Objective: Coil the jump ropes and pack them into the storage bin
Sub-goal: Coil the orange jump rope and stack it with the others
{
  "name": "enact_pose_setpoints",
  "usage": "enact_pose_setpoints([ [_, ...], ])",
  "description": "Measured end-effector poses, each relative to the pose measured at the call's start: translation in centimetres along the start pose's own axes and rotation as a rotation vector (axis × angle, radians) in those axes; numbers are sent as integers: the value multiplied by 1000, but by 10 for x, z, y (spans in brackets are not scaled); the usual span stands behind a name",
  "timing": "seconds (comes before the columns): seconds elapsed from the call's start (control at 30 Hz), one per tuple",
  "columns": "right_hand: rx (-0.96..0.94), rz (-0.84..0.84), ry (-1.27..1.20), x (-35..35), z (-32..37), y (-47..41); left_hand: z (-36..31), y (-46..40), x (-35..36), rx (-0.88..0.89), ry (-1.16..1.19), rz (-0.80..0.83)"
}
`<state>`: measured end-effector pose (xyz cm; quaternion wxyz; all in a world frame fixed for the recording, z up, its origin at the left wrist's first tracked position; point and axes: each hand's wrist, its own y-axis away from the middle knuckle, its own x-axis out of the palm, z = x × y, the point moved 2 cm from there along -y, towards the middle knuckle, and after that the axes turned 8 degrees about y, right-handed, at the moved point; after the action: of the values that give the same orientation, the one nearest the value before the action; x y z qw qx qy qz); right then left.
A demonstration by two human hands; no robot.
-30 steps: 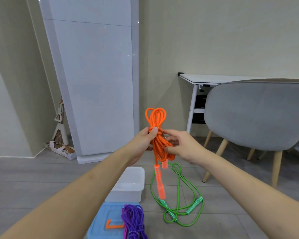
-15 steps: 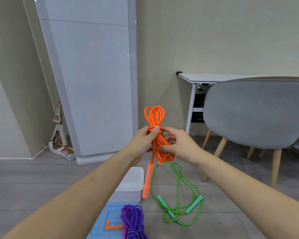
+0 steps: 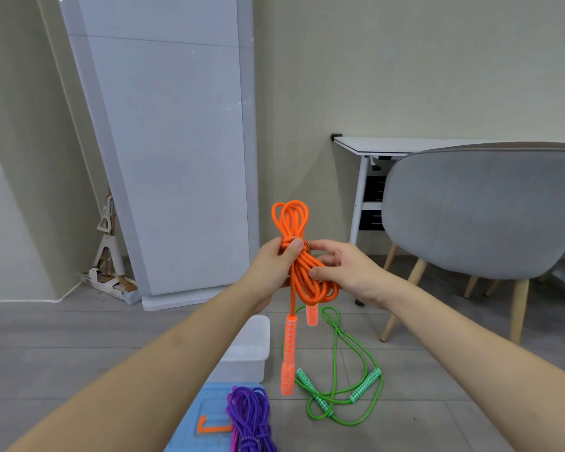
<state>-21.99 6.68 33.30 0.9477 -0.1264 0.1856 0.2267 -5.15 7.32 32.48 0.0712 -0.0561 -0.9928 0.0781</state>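
Orange jump rope point(image 3: 299, 272) sits bundled at chest height, our left hand point(image 3: 274, 265) pinching its wrapped neck, right hand point(image 3: 346, 272) gripping the loops, one handle point(image 3: 288, 355) now dangling lower, so it's nearly bin-ready.

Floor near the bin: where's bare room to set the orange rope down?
Bare floor lies left of the white bin, and more right of the green rope, before the chair. It is crowded between the bin, the blue lid with the purple rope, and the green rope.
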Motion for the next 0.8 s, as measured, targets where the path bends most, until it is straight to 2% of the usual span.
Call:
enact_pose_setpoints([
  [0.2,27,3,-33,11,0,0,6,-1,1,48,2,-43],
  [0.33,19,-58,42,9,-2,-4,5,-1,4,42,97,-40],
  [0.6,-12,-111,253,7,-7,0,10,-3,5,77,-24,-2],
  [0.73,-14,-106,238,4,-7,1,8,-1,7,71,-93,-15],
  [0.8,7,-118,169,2,-6,1,7,-1,8,56,-42,-9],
])
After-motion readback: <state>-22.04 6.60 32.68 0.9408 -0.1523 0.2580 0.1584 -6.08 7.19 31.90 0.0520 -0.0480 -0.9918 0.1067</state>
